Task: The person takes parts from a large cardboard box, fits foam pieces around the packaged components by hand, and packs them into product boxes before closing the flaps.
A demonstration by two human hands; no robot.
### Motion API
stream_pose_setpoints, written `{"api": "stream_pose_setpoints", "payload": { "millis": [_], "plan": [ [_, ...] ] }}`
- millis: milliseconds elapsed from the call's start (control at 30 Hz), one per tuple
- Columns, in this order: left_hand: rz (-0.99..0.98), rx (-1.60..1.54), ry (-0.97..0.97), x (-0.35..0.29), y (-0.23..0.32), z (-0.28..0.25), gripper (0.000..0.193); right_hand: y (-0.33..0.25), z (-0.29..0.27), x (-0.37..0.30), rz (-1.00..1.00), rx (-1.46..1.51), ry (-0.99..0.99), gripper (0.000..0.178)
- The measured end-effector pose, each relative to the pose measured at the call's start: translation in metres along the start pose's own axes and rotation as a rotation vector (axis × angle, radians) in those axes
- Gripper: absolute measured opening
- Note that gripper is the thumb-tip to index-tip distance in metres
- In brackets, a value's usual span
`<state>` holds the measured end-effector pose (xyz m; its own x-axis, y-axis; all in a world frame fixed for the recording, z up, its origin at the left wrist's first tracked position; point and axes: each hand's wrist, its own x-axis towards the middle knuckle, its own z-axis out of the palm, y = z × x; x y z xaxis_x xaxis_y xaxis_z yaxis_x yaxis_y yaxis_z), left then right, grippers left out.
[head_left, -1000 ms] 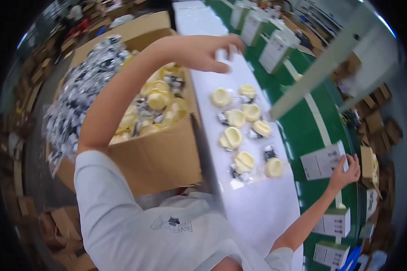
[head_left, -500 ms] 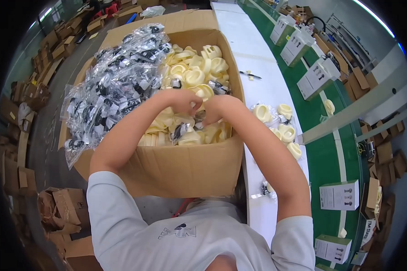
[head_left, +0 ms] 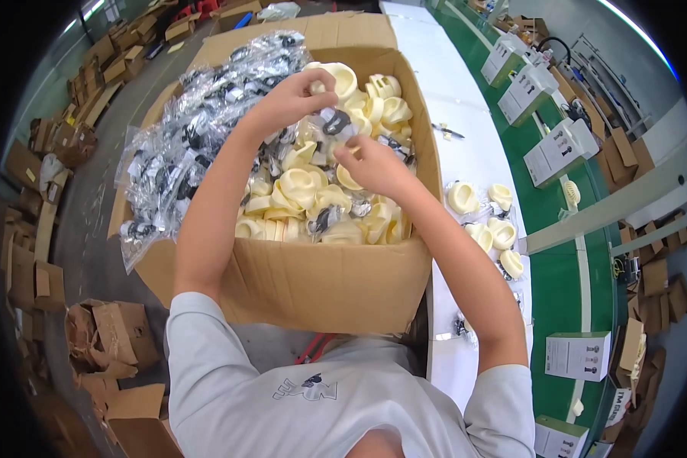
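My left hand [head_left: 301, 98] is closed, fingers curled at the upper edge of a clear plastic bag [head_left: 334, 124] with a black part inside. A cream plastic part [head_left: 339, 81] shows right beside those fingers; whether it is in the bag I cannot tell. Lower down, my right hand [head_left: 378, 165] pinches the other end of the bag. Both hands are over a large cardboard box [head_left: 320, 282]. Loose cream cup-shaped parts [head_left: 301, 187] fill its right side, with a few bagged dark pieces among them. Clear bags of black parts [head_left: 195, 137] are heaped on its left.
On the white table [head_left: 466, 99] to the right lie a pen [head_left: 448, 131] and a cluster of cream parts [head_left: 481, 235] with bags. Beyond runs a green conveyor [head_left: 561, 282] carrying white printed boxes [head_left: 560, 153]. Opened cartons [head_left: 111, 336] stand on the floor at left.
Both hands have come up out of the near part of the box and moved farther away, the left more so. A bag with a black part now shows between them.
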<state>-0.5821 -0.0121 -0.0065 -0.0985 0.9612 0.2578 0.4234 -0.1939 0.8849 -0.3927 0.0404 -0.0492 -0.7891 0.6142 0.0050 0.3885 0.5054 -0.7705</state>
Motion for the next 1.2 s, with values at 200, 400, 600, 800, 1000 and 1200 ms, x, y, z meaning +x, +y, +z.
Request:
{"api": "stream_pose_setpoints", "payload": {
  "millis": [200, 400, 600, 800, 1000, 1200],
  "plan": [
    [0.096, -0.495, 0.094, -0.023, 0.028, 0.05, 0.014, -0.027, -0.042, -0.053, -0.051, 1.038, 0.233, 0.036],
    [0.091, -0.715, 0.116, -0.033, 0.091, 0.131, 0.015, 0.011, -0.099, -0.138, -0.19, 0.699, 0.545, 0.028],
    [0.149, -0.699, -0.404, -0.046, 0.112, 0.213, 0.017, 0.028, -0.141, -0.225, -0.695, -0.245, 1.076, 0.022],
    [0.426, -0.6, -0.555, -0.048, 0.162, 0.334, 0.022, 0.048, -0.147, -0.318, -0.291, 0.998, 0.968, 0.019],
    [0.189, -0.891, -0.681, -0.06, 0.218, 0.442, 0.026, 0.063, -0.161, -0.388, -0.224, 0.952, 1.302, 0.023],
    [0.61, -0.412, -0.543, -0.063, 0.23, 0.51, 0.029, 0.075, -0.189, -0.44, -0.202, 0.543, 1.509, 0.032]
  ]
}}
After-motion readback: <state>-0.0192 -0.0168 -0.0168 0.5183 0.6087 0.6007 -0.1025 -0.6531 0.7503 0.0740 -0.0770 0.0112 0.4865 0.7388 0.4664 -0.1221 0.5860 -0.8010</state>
